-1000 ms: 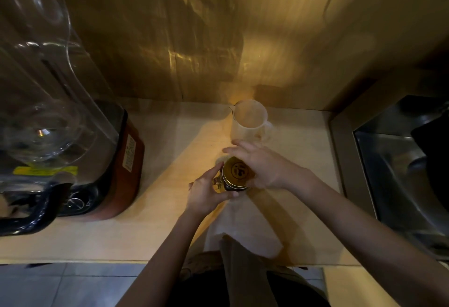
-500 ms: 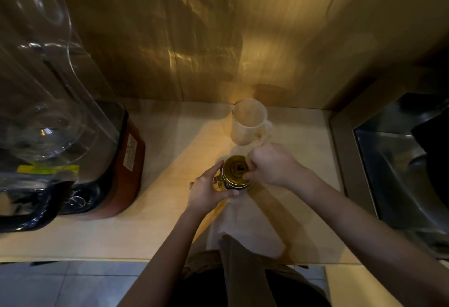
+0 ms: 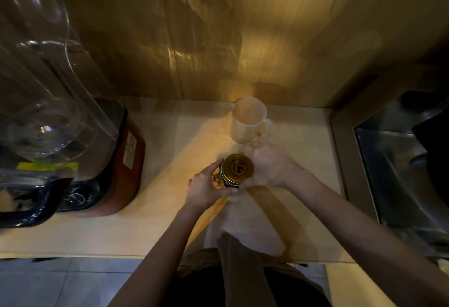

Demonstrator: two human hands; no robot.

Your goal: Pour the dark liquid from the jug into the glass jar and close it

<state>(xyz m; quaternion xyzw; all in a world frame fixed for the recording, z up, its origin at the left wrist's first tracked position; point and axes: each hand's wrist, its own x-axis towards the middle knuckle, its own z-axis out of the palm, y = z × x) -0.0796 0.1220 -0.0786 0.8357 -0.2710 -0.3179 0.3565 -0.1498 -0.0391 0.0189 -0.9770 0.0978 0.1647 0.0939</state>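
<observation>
The glass jar (image 3: pixel 224 182) stands on the wooden counter (image 3: pixel 155 209), holding dark liquid, with a gold lid (image 3: pixel 237 167) on top. My left hand (image 3: pixel 206 187) wraps the jar's left side. My right hand (image 3: pixel 267 164) cups the lid's right edge, fingers curled around it. A white plastic jug (image 3: pixel 247 119) stands upright just behind the jar, near the wall, and looks empty inside.
A blender (image 3: pixel 60 124) with a clear cover and red-black base fills the left of the counter. A steel sink (image 3: pixel 401 173) lies to the right. A metal wall (image 3: pixel 218 39) rises behind. The counter's front edge runs just above the tiled floor.
My right hand has shifted around the lid, from fingers spread over it, to a closed grip, to cupping its right edge. The left hand has stayed on the jar.
</observation>
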